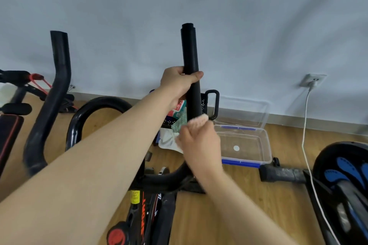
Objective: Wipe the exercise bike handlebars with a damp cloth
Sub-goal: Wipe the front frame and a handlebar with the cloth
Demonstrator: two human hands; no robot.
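Left hand (177, 83) wraps around black foam-covered upright handlebar (189, 49) mid-length. Just below, right hand (200, 146) clamps pale pink fluffy cloth (199, 120) around the same bar. Orange "SPORT" lettering (143, 223) on black bike frame (167, 211); yellow sticker (134, 197) unreadable.

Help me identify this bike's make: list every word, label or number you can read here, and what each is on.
"SPORT": orange letters running along the bike frame.
Yellow sticker on the frame: print too small to read.
Red knob low on the frame: marking too blurred to read.
Red packet behind the handlebar: print too blurred to read.
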